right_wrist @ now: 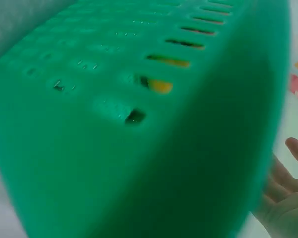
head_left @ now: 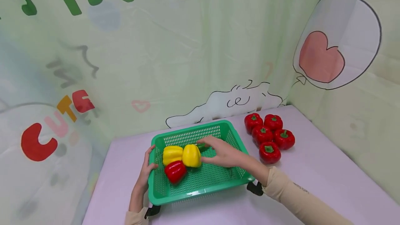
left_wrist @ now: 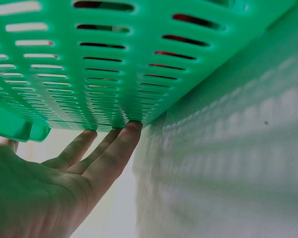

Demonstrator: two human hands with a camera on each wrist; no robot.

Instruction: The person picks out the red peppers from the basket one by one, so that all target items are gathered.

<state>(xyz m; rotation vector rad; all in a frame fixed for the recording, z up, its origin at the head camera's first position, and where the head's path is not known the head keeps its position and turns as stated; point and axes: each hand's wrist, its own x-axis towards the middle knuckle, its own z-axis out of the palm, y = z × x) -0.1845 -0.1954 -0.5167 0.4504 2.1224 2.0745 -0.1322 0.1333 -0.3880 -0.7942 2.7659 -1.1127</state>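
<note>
A green slotted plastic basket [head_left: 200, 183] stands tilted on the table, with two yellow bell peppers and one red bell pepper [head_left: 175, 172] at its left side. My left hand [head_left: 145, 171] grips the basket's left side, thumb over the rim; in the left wrist view its fingers [left_wrist: 111, 158] reach along the outer wall. My right hand [head_left: 223, 152] reaches into the basket, thumb and fingers around the stem end of the nearer yellow bell pepper [head_left: 191, 156]. The other yellow bell pepper [head_left: 172, 155] lies just left of it. In the right wrist view the basket wall hides most of this.
Several red bell peppers [head_left: 262, 134] stand grouped on the pale lilac table [head_left: 312, 169], right of the basket. A printed curtain [head_left: 187, 61] hangs behind the table and along its sides. Black straps [head_left: 255, 188] show at the wrists.
</note>
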